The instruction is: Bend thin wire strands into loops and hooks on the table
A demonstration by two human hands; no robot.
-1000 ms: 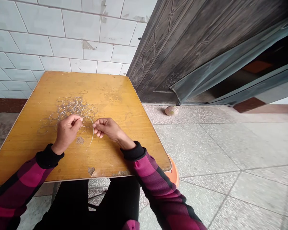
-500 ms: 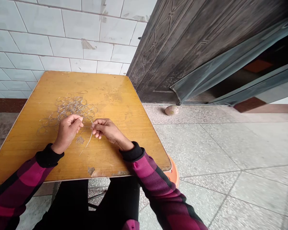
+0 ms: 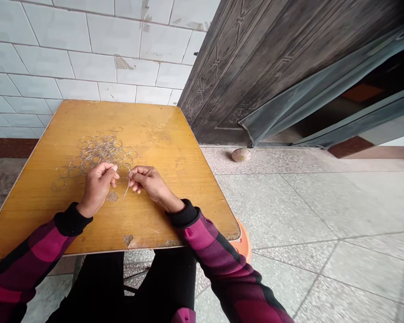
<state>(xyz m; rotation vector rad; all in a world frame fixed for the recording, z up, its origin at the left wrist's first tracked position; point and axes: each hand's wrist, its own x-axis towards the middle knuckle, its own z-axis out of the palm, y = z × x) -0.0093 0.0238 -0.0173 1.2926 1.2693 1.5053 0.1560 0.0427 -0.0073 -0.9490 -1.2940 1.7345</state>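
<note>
Scrawl (image 3: 238,115) on door (image 3: 218,76) (illegible); L hand (image 3: 98,184), R hand (image 3: 150,181) pinch wire (image 3: 127,187).

Looks like home entrance: white tiled wall (image 3: 114,36) far left, dark carved door (image 3: 242,67) and curtain (image 3: 272,114) far right, speckled floor (image 3: 289,206) near right.

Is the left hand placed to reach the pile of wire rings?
Likely yes: the left hand is at the near edge of the wire rings, nothing visible between, though its pinch would probably need opening.
</note>
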